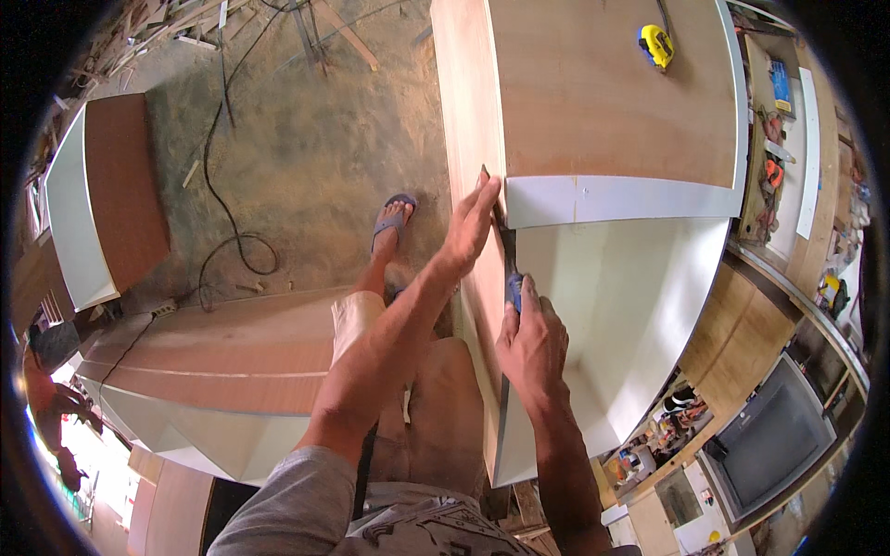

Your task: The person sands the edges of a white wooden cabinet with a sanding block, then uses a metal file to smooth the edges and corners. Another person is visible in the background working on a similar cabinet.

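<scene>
A long, narrow dark tool that looks like a file (509, 246) lies along the top edge of a cabinet's wooden side panel (470, 102). My right hand (535, 345) is closed around its blue handle (515, 289). Farther forward, my left hand (471, 227) is closed at the tool's far end, its fingers covering part of it; a dark tip shows just past them. The white-lined cabinet (612, 306) lies with its open compartment facing up, right beside the tool. Ahead of that compartment, a brown panel (612, 102) with a pale edge strip (621, 200) covers the cabinet.
A yellow tape measure (656, 48) rests on the brown panel. At left stand another cabinet piece (130, 190) and a long wooden-faced one (213, 357). A black cable (215, 181) coils across the dusty floor. Wood scraps lie far left; tools fill a tray (788, 157) at right.
</scene>
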Demonstrator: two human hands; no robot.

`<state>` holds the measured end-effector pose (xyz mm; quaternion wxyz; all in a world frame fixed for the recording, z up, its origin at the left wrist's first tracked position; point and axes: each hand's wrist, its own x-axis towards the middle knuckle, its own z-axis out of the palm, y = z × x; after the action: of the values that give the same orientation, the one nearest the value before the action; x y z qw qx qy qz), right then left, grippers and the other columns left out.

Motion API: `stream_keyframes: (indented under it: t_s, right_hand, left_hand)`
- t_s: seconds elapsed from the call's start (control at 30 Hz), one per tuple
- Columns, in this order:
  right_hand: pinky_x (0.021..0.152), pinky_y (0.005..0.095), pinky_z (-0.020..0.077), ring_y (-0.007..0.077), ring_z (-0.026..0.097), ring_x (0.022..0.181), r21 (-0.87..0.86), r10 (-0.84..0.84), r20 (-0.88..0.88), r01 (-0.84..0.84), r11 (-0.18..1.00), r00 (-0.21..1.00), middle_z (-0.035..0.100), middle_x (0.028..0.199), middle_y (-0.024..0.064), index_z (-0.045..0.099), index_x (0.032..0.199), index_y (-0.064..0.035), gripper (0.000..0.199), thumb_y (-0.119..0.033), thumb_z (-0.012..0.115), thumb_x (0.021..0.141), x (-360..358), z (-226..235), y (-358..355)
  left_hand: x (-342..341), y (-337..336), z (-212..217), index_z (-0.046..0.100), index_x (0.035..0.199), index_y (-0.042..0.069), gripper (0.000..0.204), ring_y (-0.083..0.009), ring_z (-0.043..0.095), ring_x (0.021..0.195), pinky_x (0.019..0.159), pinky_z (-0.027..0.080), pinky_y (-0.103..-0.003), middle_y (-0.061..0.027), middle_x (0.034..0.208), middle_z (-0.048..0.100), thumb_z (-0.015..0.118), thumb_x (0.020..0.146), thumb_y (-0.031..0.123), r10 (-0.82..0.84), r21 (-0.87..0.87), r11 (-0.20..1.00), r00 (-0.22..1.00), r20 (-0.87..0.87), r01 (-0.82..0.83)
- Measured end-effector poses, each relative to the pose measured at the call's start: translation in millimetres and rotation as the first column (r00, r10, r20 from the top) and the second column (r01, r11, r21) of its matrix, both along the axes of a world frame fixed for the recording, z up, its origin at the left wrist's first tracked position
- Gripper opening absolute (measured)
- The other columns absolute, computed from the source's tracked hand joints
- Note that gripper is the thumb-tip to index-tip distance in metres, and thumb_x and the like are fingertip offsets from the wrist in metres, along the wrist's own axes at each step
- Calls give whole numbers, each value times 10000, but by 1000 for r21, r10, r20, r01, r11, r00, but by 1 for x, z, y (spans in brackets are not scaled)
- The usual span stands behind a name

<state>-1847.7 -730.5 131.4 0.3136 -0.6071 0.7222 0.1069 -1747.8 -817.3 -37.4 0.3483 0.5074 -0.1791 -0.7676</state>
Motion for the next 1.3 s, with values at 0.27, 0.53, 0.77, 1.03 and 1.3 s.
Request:
stream_keyframes:
  t_s: [0.27, 0.53, 0.77, 1.03, 1.3]
  right_hand:
    - [632, 459, 564, 408, 665, 782, -93, -91, 33, 94, 991, 995, 598, 980, 239, 409, 1436, 33, 518, -194, 527, 985, -2, -20, 25]
    - [594, 475, 529, 395, 648, 701, -154, -97, 106, 113, 982, 990, 600, 904, 241, 437, 1415, 50, 510, -157, 556, 964, -6, -26, 29]
    - [593, 485, 513, 399, 650, 703, -144, -151, 87, 162, 976, 985, 607, 878, 243, 458, 1407, 45, 498, -146, 562, 959, -1, -19, 23]
    - [658, 500, 517, 436, 646, 757, -152, -140, 119, 158, 976, 983, 611, 886, 265, 473, 1391, 32, 468, -136, 555, 962, 4, -7, -8]
    - [694, 493, 533, 432, 654, 794, -137, -188, 105, 202, 970, 976, 626, 928, 260, 482, 1378, 43, 467, -150, 563, 961, 8, -8, 25]
  left_hand:
    - [-8, -26, 19, 558, 1297, -140, 895, -161, 678, 917, 779, 551, -295, -180, 1017, 726, 788, 799, 567, -73, -21, 996, 937, 342, 85]
    - [-11, -23, 7, 680, 1054, -96, 594, -108, 654, 841, 743, 541, -269, -95, 921, 726, 806, 839, 443, 36, -92, 996, 983, 180, -20]
    - [-8, -28, 24, 679, 1093, -74, 533, -108, 643, 882, 786, 532, -268, -103, 972, 723, 796, 865, 394, 10, -77, 997, 982, 189, 5]
    - [-2, -46, 31, 648, 1176, -40, 408, -100, 636, 926, 834, 525, -269, -67, 1029, 719, 795, 870, 186, 74, -203, 977, 997, 11, -71]
    - [1, -27, 46, 623, 1187, -61, 486, -87, 606, 895, 796, 504, -242, -49, 988, 689, 767, 899, 303, -115, -120, 982, 968, 224, 144]
